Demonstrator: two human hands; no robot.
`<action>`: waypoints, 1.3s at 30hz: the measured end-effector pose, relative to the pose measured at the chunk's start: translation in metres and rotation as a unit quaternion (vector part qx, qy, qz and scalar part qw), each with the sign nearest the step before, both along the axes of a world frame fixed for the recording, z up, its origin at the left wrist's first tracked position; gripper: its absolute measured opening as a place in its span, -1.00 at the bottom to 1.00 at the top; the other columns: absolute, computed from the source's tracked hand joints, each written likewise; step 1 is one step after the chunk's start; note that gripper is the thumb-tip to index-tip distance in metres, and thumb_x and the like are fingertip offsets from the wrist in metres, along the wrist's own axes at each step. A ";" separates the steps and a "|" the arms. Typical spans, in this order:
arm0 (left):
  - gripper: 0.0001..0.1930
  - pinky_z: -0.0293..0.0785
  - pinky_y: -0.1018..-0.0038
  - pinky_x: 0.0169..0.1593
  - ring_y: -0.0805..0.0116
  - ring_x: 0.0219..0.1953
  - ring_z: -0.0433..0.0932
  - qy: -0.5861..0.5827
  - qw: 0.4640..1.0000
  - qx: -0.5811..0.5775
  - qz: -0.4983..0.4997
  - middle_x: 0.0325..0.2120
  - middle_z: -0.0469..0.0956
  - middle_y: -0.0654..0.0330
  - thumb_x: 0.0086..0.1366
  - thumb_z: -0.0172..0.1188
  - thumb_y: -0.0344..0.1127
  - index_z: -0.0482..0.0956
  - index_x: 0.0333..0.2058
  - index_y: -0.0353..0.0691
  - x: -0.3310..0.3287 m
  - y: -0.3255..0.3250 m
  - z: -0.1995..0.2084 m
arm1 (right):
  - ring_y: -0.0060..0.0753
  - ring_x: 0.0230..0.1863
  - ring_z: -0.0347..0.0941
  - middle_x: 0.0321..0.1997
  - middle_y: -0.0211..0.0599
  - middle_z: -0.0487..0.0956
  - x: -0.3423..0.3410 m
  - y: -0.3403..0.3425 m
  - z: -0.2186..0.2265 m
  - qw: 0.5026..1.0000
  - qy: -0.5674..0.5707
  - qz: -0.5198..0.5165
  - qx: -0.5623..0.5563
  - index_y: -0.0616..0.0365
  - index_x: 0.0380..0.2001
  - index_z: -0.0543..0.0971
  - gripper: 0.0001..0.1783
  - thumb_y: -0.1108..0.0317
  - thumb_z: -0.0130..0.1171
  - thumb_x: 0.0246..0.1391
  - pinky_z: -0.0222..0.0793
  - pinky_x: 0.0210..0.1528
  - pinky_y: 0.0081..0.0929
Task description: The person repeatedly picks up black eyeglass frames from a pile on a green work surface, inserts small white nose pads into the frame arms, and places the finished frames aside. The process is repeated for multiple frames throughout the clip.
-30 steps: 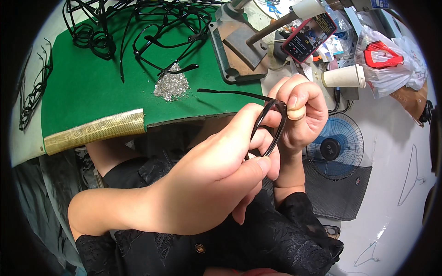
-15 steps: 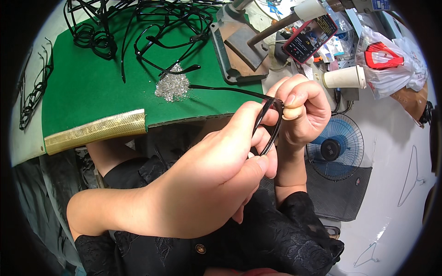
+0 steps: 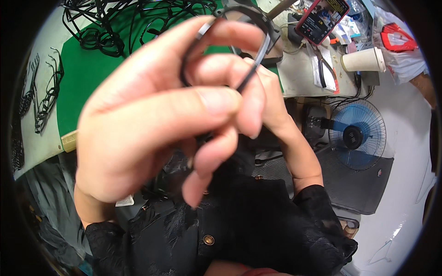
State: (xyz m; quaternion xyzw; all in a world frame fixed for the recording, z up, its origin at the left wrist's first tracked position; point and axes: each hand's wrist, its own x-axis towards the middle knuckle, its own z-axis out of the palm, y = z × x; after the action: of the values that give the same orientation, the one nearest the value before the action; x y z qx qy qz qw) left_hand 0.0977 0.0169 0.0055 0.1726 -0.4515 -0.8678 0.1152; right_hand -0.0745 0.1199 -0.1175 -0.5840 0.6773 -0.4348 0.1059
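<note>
My left hand (image 3: 152,115) is raised close in front of me, large in the picture. It pinches the rim of a black eyeglass frame (image 3: 252,71) between thumb and fingers. One rounded rim shows around the fingers; the rest of the frame is blurred or hidden. Behind it, my right hand (image 3: 272,89) is mostly covered by the left hand. Its fingertips are out of sight, so its grip on the frame cannot be made out. Several black eyeglass frames (image 3: 99,39) lie heaped at the back of the green mat (image 3: 76,83).
More dark frames (image 3: 48,94) lie at the left edge. A metal stand (image 3: 271,55), a phone (image 3: 322,20), a tool with dark handles (image 3: 326,71) and a white paper cup (image 3: 363,60) stand or lie on the right. A blue fan (image 3: 357,133) is below the table edge.
My left hand has risen toward me with the eyeglass frame and now hides much of the mat. My right hand has gone behind it. The whole view has shifted slightly.
</note>
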 end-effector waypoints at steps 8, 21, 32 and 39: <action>-0.58 0.38 0.59 -0.67 0.44 -0.68 0.34 0.091 0.978 0.159 -0.102 -0.46 0.38 0.03 0.20 -0.10 -0.52 0.18 0.05 -0.47 -0.013 -0.028 -0.002 | -0.21 -0.43 0.47 -0.47 -0.28 0.45 0.005 -0.004 -0.014 0.997 0.079 -0.004 0.013 0.19 -0.50 0.50 -0.88 0.46 0.25 -0.12 0.38 -0.39 -0.35; -0.55 0.29 0.68 -0.75 0.51 -0.73 0.31 0.092 0.995 0.016 -0.039 -0.46 0.36 0.07 0.19 -0.09 -0.48 0.15 0.06 -0.55 -0.015 -0.018 -0.010 | -0.45 -0.42 0.42 -0.46 -0.38 0.44 0.005 -0.022 -0.031 0.998 0.059 0.003 0.025 0.21 -0.48 0.47 -0.90 0.44 0.18 0.00 0.32 -0.37 -0.54; -0.54 0.37 0.60 -0.72 0.46 -0.66 0.38 0.055 0.988 0.066 -0.130 -0.41 0.41 0.03 0.25 -0.05 -0.47 0.16 0.12 -0.40 -0.027 0.004 -0.019 | -0.59 -0.41 0.37 -0.40 -0.39 0.37 -0.037 0.018 0.040 0.949 -0.259 0.060 -0.170 0.23 -0.39 0.39 -0.86 0.39 0.07 0.18 0.30 -0.35 -0.65; -0.60 0.40 0.62 -0.67 0.50 -0.60 0.39 0.045 0.977 0.103 -0.182 -0.39 0.39 0.10 0.30 -0.06 -0.45 0.14 0.10 -0.33 -0.031 0.015 -0.025 | -0.47 -0.41 0.39 -0.45 -0.25 0.43 -0.037 0.018 0.062 0.950 -0.147 0.104 -0.254 0.29 -0.45 0.43 -0.80 0.36 0.15 0.12 0.37 -0.32 -0.59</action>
State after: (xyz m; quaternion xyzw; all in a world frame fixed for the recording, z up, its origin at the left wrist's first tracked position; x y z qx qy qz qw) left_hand 0.0666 0.0318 -0.0193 0.0591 -0.3782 -0.9228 -0.0427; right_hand -0.1115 0.1383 -0.0557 -0.5886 0.4573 -0.6596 0.0970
